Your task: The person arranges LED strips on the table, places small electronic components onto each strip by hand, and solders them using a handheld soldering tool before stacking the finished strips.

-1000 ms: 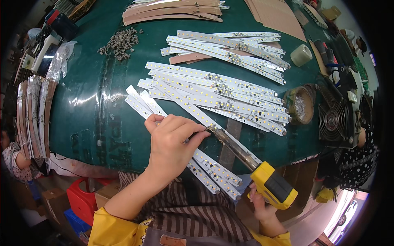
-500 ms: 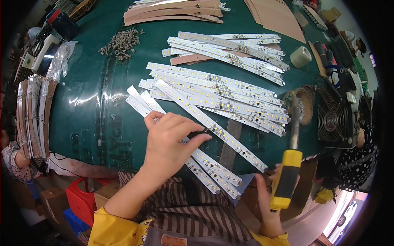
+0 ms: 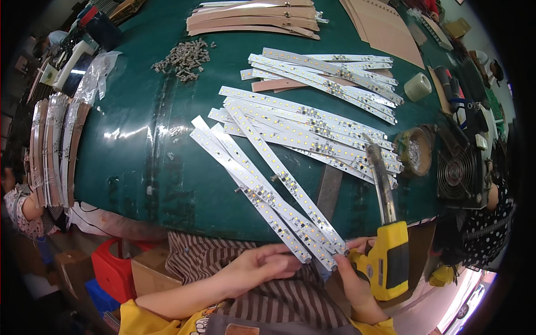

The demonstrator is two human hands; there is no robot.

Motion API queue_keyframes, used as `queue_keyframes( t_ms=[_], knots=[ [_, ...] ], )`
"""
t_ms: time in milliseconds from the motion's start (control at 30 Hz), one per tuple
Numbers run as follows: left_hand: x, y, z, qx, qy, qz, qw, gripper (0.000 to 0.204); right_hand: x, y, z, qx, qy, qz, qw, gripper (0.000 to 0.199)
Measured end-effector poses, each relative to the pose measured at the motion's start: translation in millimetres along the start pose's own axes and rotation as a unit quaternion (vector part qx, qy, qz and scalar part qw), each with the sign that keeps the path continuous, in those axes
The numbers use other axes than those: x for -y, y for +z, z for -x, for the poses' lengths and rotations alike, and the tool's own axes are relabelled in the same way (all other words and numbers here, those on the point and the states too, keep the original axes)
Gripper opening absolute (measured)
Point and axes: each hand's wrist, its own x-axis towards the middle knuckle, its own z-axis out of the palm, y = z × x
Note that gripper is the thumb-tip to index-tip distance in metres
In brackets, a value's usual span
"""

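Note:
Three long white LED strips (image 3: 262, 178) lie slanted over the near edge of the green table (image 3: 139, 162). My left hand (image 3: 262, 268) is below the table edge, its fingers at the near ends of these strips. My right hand (image 3: 357, 276) grips a yellow soldering gun (image 3: 388, 262), its long metal tip (image 3: 379, 178) pointing up over the table. The right thumb also touches the strip ends. Further back lies a pile of several more LED strips (image 3: 312, 125).
A second strip pile (image 3: 329, 75), a heap of small grey parts (image 3: 184, 56), a tape roll (image 3: 417, 86), a solder-wire pot (image 3: 416, 152) and a black fan (image 3: 459, 173) stand on the table. Curved strips (image 3: 53, 145) are stacked at left. Red crates (image 3: 114, 268) sit below.
My left hand left the tabletop and came down to the strips' near ends. The soldering gun swung from across the strips to upright at the right.

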Motion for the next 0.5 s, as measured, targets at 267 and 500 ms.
queue_keyframes(
  t_ms=[267,500],
  knots=[
    [-18.2,26.3,-26.0,0.042,-0.090,0.210,0.973,0.033,3.9,7.6,15.6,0.067,0.061,-0.022,0.996,0.057],
    [-17.2,28.1,-1.0,-0.060,-0.064,0.100,0.991,0.033,-13.6,13.0,27.6,0.173,0.052,-0.047,0.982,0.069]
  ],
)
